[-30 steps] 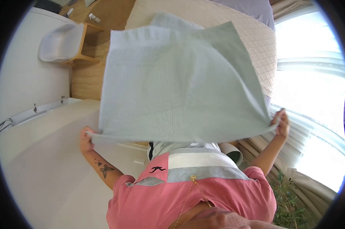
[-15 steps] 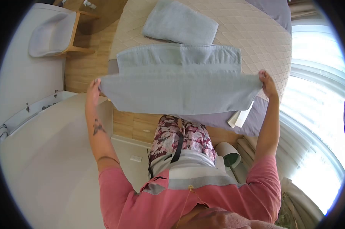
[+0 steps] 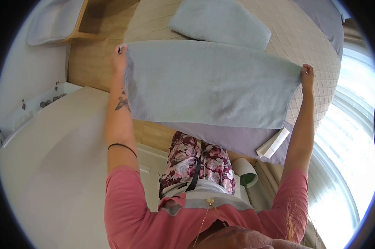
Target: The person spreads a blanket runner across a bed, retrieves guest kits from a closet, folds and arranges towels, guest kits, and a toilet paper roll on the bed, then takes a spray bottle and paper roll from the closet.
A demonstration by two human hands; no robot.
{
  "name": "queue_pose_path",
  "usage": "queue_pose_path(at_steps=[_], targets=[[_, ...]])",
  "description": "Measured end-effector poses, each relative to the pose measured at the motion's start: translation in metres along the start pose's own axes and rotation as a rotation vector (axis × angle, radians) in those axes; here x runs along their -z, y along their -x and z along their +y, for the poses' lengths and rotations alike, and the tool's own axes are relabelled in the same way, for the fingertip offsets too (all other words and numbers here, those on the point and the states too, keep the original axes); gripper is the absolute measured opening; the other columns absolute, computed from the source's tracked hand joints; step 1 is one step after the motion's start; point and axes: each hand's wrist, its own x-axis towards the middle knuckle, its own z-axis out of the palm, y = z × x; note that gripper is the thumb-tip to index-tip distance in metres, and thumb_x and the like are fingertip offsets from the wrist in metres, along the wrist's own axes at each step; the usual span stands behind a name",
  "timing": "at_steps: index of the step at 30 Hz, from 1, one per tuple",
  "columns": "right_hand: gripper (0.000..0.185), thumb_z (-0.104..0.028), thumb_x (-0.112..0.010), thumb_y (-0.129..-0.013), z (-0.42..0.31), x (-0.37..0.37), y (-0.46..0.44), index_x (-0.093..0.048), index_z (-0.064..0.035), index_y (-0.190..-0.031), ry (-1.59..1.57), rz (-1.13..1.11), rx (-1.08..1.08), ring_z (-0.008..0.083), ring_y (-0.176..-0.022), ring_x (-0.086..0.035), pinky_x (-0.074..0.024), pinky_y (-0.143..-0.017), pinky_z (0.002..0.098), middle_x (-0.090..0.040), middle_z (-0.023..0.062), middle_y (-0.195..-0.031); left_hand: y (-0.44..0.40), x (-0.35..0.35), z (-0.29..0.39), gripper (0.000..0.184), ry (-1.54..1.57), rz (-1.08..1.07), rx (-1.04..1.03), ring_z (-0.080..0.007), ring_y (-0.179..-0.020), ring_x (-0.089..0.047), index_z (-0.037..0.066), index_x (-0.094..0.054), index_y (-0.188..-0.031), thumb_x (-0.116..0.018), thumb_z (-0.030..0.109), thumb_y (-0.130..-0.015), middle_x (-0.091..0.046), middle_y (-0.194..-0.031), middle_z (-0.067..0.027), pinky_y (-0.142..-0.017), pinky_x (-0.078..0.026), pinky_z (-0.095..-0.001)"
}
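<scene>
A pale grey-green towel (image 3: 212,85) is stretched out wide between my two hands over the near side of the bed. My left hand (image 3: 120,58) pinches its far left corner, and my right hand (image 3: 307,77) grips its right corner with fingers closed. The near edge of the towel hangs down toward my legs. Just beyond it lies a second folded towel (image 3: 222,23) of the same colour, its near edge partly hidden by the held one.
Under the towels spreads a bed with a beige quilted cover (image 3: 150,20). A white card-like item (image 3: 273,143) lies on the grey sheet at the near right. A pale chair (image 3: 57,20) stands at the upper left, a white lamp (image 3: 244,171) low right, a bright window (image 3: 355,124) at right.
Both hands have moved up and away from me, the left one most. The towel, folded over at its far side before, now lies spread out flat. My view has shifted slightly.
</scene>
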Motion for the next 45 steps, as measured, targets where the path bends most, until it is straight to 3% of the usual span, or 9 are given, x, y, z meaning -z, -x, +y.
queue_pose_path(at_steps=[4,7,10,16,21,29,31,36,45], targets=[[0.027,-0.004,-0.055,-0.076,-0.079,-0.065,0.045,-0.055,-0.01,-0.103,0.507,0.207,0.571,0.0259,-0.099,-0.05,-0.0403,-0.084,0.0372,-0.055,0.0083,-0.104,0.025,0.0,-0.016,0.046,-0.529,0.035,-0.192,-0.0279,-0.097,-0.053,-0.002,-0.05,-0.11,-0.059,0.031,-0.079,-0.056,-0.103,-0.019,-0.082,-0.041,-0.0343],[0.023,-0.004,-0.057,-0.076,-0.16,-0.153,0.116,-0.057,-0.0073,-0.098,0.237,-0.232,0.478,0.0212,-0.088,-0.058,-0.0451,-0.078,0.0315,-0.058,0.0083,-0.099,0.083,0.014,-0.041,0.046,-0.479,0.047,-0.162,-0.0311,-0.1,-0.051,-0.002,-0.048,-0.111,-0.058,0.031,-0.08,-0.054,-0.106,-0.02,-0.085,-0.04,-0.0368],[0.029,-0.01,-0.058,-0.076,-0.214,-0.245,0.161,-0.054,-0.0056,-0.104,0.085,-0.573,0.871,0.0291,-0.103,-0.048,-0.0406,-0.088,0.0359,-0.054,0.0116,-0.105,0.163,0.034,-0.051,0.046,-0.571,0.151,-0.021,-0.0319,-0.1,-0.05,-0.003,-0.048,-0.111,-0.057,0.03,-0.08,-0.054,-0.105,-0.0199,-0.086,-0.039,-0.0373],[0.066,-0.037,-0.071,-0.062,-0.242,-0.358,0.151,-0.047,-0.0058,-0.116,0.567,-0.726,0.668,0.0289,-0.107,-0.048,-0.0408,-0.088,0.0361,-0.054,0.0152,-0.109,0.248,0.01,-0.074,0.064,0.28,0.481,0.915,-0.0228,-0.106,-0.045,0.004,-0.036,-0.123,-0.062,0.04,-0.077,-0.046,-0.117,-0.0101,-0.087,-0.037,-0.0375],[0.055,-0.034,-0.073,-0.06,-0.217,-0.365,0.131,-0.058,-0.002,-0.102,0.551,-1.026,0.664,0.0284,-0.085,-0.058,-0.0425,-0.082,0.0341,-0.062,0.0149,-0.093,0.268,-0.013,-0.066,0.045,0.747,0.414,0.882,-0.0164,-0.097,-0.045,0.01,-0.043,-0.116,-0.057,0.035,-0.082,-0.048,-0.108,-0.0043,-0.081,-0.038,-0.0353],[0.044,-0.028,-0.069,-0.069,-0.267,-0.18,0.192,-0.058,0.002,-0.098,0.036,-1.143,0.286,0.0184,-0.083,-0.055,-0.0415,-0.078,0.0314,-0.061,0.0098,-0.093,0.303,0.004,-0.082,0.023,0.325,0.382,0.359,-0.0136,-0.08,-0.052,0.008,-0.049,-0.099,-0.047,0.029,-0.089,-0.051,-0.087,-0.0038,-0.066,-0.042,-0.0234],[0.047,-0.028,-0.068,-0.072,-0.274,-0.146,0.22,-0.054,0.0013,-0.106,-0.009,-1.148,0.445,0.0163,-0.088,-0.054,-0.0411,-0.079,0.0298,-0.059,0.0088,-0.1,0.313,-0.005,-0.038,0.034,0.604,-0.074,0.692,-0.0183,-0.091,-0.052,0.008,-0.045,-0.112,-0.045,0.033,-0.089,-0.051,-0.101,-0.0095,-0.075,-0.043,-0.0276],[0.046,-0.023,-0.069,-0.071,-0.338,0.02,0.318,-0.053,0.0024,-0.106,-0.269,-0.852,0.211,0.0178,-0.09,-0.054,-0.0406,-0.082,0.0299,-0.059,0.0104,-0.096,0.347,-0.032,0.082,0.07,1.068,-0.73,0.723,-0.0245,-0.119,-0.036,0.004,-0.021,-0.133,-0.049,0.045,-0.084,-0.031,-0.135,-0.0128,-0.098,-0.028,-0.037],[0.065,-0.006,-0.072,-0.059,-0.313,0.212,0.426,-0.043,0.0117,-0.114,-1.27,-0.29,0.41,0.0274,-0.095,-0.056,-0.045,-0.083,0.0343,-0.055,0.0206,-0.106,0.324,0.027,0.298,0.073,1.325,-1.458,-0.111,-0.0246,-0.107,-0.05,-0.001,-0.04,-0.122,-0.067,0.04,-0.068,-0.05,-0.117,-0.0125,-0.088,-0.042,-0.0372]])
